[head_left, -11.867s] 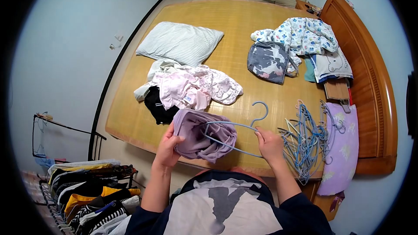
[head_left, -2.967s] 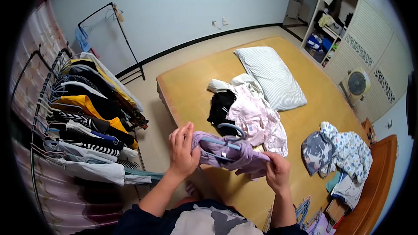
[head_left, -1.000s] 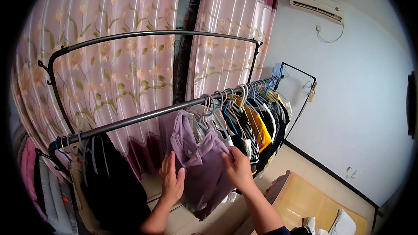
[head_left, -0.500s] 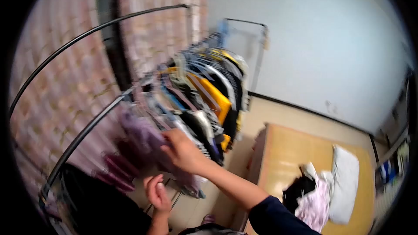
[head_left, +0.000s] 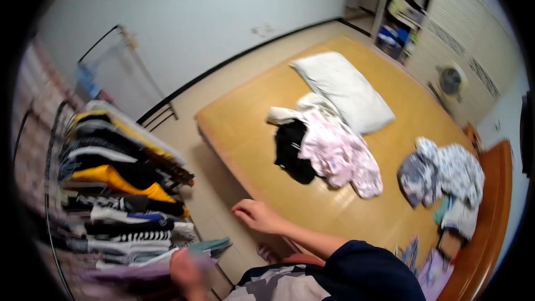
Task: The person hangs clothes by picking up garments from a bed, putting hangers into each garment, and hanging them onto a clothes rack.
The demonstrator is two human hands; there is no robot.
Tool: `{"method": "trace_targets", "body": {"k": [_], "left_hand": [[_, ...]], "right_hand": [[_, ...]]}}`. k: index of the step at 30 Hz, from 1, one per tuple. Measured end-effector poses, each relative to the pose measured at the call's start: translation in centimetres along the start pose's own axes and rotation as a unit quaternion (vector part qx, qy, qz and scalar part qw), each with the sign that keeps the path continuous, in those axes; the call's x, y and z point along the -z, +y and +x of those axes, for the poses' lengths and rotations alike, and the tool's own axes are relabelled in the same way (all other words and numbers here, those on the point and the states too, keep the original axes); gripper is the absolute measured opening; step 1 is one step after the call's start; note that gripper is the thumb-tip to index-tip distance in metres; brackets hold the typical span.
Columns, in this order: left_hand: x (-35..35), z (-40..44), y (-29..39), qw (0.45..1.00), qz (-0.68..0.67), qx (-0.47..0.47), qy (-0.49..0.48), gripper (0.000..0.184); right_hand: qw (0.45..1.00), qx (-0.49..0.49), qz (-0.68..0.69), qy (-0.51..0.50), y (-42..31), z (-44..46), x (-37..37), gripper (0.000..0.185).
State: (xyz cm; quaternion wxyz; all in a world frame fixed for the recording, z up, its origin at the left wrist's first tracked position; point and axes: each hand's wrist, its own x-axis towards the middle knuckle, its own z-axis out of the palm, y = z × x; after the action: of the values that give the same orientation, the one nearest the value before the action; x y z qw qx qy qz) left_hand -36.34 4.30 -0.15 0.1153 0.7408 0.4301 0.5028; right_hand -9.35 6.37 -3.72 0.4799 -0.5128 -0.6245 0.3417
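Observation:
My right hand [head_left: 259,215] hangs over the floor between the clothes rack and the bed, its fingers loosely bent and nothing in them. Low in the view, my left hand [head_left: 186,270] is smeared by motion beside a purple garment [head_left: 128,272] at the near end of the rack. Whether it touches that garment I cannot tell. Many hung clothes fill the rack, among them a yellow-orange garment [head_left: 114,181] and a black-and-white striped one [head_left: 146,236]. On the bed lie a pink garment [head_left: 334,147] and a black garment [head_left: 291,150], bunched together.
A white pillow [head_left: 348,92] rests on the yellow bed mat [head_left: 251,128]. More clothes [head_left: 446,173] are heaped near the wooden headboard [head_left: 496,212], with hangers [head_left: 411,253] closer to me. A fan [head_left: 450,81] stands by the cabinet [head_left: 468,39]. The rack's black frame [head_left: 49,189] is at left.
My view has swung right, toward the bed. My right hand has come away from the purple garment and moved toward the bed. My left hand is now beside that garment.

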Motion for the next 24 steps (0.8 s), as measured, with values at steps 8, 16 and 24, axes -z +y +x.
{"method": "trace_targets", "body": {"k": [8, 16, 24], "left_hand": [[-10.4, 3.1, 6.3, 0.938, -0.064, -0.207, -0.270, 0.018], [-19.7, 3.4, 12.5, 0.854, -0.178, -0.297, -0.389, 0.020], [-22.9, 2.9, 19.5, 0.788, -0.215, -0.359, -0.452, 0.026]], "right_hand": [[0.934, -0.246, -0.058, 0.251, 12.2, -19.8, 6.5, 0.018], [0.784, -0.464, -0.023, 0.411, 13.4, -33.1, 8.3, 0.022], [0.765, -0.488, -0.019, 0.419, 16.8, -33.9, 11.3, 0.021]]}}
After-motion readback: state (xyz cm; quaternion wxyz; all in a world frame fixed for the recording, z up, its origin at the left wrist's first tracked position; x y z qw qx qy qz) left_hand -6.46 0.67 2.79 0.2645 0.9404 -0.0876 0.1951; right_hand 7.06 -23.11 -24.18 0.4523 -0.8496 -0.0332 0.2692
